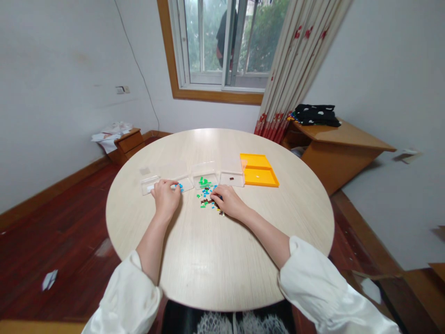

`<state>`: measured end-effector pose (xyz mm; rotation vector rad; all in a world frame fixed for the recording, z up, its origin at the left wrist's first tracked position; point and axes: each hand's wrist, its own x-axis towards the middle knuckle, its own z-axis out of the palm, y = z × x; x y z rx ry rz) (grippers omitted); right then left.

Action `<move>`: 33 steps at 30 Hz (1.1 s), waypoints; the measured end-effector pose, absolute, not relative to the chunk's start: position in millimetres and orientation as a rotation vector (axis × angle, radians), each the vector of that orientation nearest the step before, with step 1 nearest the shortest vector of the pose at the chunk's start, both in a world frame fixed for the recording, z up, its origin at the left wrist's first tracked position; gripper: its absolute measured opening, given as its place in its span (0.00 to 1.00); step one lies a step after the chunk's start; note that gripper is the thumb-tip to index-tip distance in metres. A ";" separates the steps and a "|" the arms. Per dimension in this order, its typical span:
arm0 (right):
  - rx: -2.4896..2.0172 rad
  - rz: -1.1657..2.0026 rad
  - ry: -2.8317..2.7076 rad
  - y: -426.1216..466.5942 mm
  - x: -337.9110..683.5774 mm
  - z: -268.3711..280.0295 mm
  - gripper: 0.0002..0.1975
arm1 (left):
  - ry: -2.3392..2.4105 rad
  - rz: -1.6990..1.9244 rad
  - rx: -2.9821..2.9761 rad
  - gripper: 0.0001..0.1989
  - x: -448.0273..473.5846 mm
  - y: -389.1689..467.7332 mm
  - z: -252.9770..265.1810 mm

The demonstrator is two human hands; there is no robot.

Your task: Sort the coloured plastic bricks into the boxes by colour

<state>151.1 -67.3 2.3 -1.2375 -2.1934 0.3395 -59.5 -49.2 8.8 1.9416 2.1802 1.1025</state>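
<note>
Small coloured building bricks [203,201] in brown, green, blue and yellow lie in a loose pile on the round table. My right hand [227,202] is at the right side of this pile, its fingers bent down among the bricks; what they pinch is hidden. My left hand [166,198] is over a clear plastic box [187,184] with blue bricks [180,187] in it. Its thumb and forefinger are curled together beside those blue bricks, and their hold is too small to make out. A second clear box [196,184] contains green bricks [204,181].
Another clear box [239,182] contains a brown brick [232,178]. Right of it, an orange case [271,184] lies open with a small pale piece inside. A small clear box [144,189] stands left of my left hand. The pale round table [208,260] has a curved edge.
</note>
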 end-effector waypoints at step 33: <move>-1.224 0.323 -2.037 -67.3 147.8 2.0 0.09 | 1.206 1.164 2.323 0.04 -16.1 -63.3 0.4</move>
